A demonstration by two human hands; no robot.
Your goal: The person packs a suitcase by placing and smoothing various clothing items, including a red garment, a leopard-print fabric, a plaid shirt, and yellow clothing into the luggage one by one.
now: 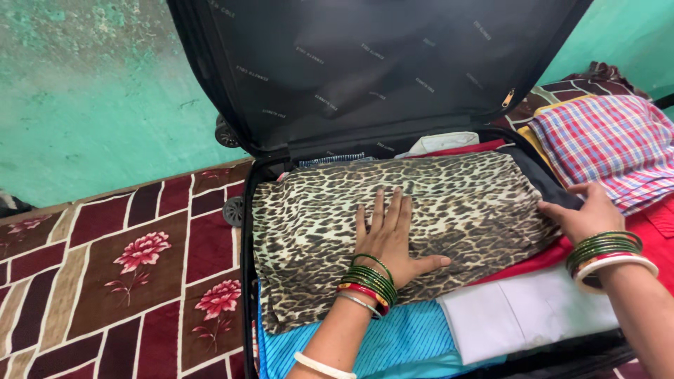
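Left hand: flat, fingers spread, pressing leopard-print cloth so it lies smooth atop the folded clothes in open black suitcase. Right hand: fingertips pinching the cloth's right edge, apparently tucking it. Cloth lies directly beneath both hands; checked shirt just beyond

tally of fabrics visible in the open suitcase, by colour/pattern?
Leopard-print cloth, under both hands: 1
Blue striped cloth: 1
White folded cloth: 1
Red cloth: 1
Dark cloth at the right edge: 1
Total: 5; scraps near the hinge not counted.
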